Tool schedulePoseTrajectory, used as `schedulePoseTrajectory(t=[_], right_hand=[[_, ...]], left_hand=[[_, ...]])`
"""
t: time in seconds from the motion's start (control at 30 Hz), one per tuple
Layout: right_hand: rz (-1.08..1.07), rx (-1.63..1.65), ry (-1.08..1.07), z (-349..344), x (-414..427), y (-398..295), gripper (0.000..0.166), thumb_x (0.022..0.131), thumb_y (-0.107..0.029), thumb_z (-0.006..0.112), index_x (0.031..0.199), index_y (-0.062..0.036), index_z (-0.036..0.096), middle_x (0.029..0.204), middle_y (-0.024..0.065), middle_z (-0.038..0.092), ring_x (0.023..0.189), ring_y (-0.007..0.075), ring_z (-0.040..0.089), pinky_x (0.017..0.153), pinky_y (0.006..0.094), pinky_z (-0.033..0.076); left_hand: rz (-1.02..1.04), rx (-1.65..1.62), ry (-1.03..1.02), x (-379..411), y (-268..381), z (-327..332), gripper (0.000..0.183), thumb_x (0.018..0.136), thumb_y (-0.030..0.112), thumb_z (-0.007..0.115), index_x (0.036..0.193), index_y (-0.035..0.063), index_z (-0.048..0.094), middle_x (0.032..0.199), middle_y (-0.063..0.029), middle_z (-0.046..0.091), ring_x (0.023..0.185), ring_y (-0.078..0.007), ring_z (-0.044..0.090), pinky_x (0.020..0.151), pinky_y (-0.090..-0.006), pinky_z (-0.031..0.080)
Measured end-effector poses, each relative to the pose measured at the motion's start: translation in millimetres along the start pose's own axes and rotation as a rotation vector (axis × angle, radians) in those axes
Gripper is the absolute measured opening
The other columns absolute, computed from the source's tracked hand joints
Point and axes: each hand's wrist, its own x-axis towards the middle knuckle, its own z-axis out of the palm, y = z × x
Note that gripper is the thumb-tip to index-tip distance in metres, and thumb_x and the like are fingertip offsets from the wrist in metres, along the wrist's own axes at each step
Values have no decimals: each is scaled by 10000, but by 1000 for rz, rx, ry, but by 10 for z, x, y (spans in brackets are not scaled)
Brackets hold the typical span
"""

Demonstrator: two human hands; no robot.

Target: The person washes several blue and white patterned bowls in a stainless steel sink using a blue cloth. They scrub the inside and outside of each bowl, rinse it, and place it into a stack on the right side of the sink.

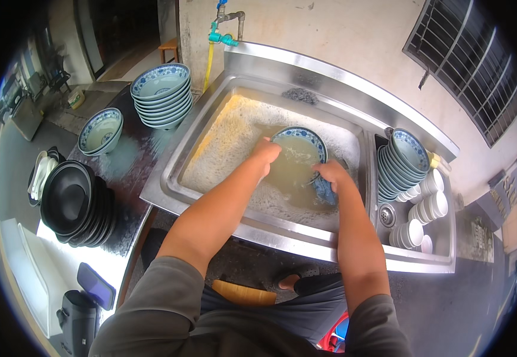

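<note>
A blue-and-white patterned bowl (302, 132) sits partly sunk in cloudy, soapy water in the large basin of a stainless steel sink (176, 176). My left hand (265, 154) grips its left rim. At its right side my right hand (332, 173) holds the rim together with a blue cloth (325, 191). The bowl's lower part is hidden under the murky water. Foam (223, 138) covers much of the surface around it.
Patterned bowls (162, 96) stand stacked on the table at left, near black bowls (69, 198) and a phone (96, 285). More patterned bowls (401, 165) and white cups (428, 207) fill the small right basin. A steel scourer (301, 95) lies on the back ledge below a tap (223, 38).
</note>
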Motion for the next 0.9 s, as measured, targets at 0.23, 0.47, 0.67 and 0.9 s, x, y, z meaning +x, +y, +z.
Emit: schedulePoseTrajectory(t=[0.23, 0.47, 0.67, 0.9], right_hand=[[42, 616, -24, 169, -5, -211, 459, 992, -240, 683, 1297, 91, 596, 1191, 184, 680, 971, 305, 680, 834, 472, 562], [-91, 913, -27, 316, -410, -633, 335, 1020, -175, 651, 1284, 24, 600, 1209, 156, 677, 1045, 267, 672, 899, 456, 567], [-104, 865, 92, 230, -311, -583, 322, 996, -182, 684, 1248, 11, 629, 1156, 113, 703, 997, 233, 680, 905, 403, 546], [-437, 244, 440, -36, -351, -565, 306, 941, -228, 744, 1129, 13, 730, 1080, 110, 752, 933, 201, 680, 849, 352, 531]], left_hand=[[-110, -375, -118, -367, 236, 182, 335, 971, 112, 587, 1286, -3, 598, 1240, -172, 638, 1099, -321, 656, 807, -543, 576], [-121, -143, -399, -731, 346, 338, 406, 958, 296, 697, 1272, 52, 616, 1202, -96, 654, 1044, -262, 667, 787, -508, 586], [-77, -143, -302, -553, 293, 334, 409, 972, 296, 687, 1311, 88, 591, 1204, -76, 650, 1015, -254, 663, 883, -509, 557], [230, 235, 139, -431, 353, 166, 338, 979, 98, 601, 1315, 85, 633, 1134, -165, 712, 998, -293, 692, 861, -438, 559]])
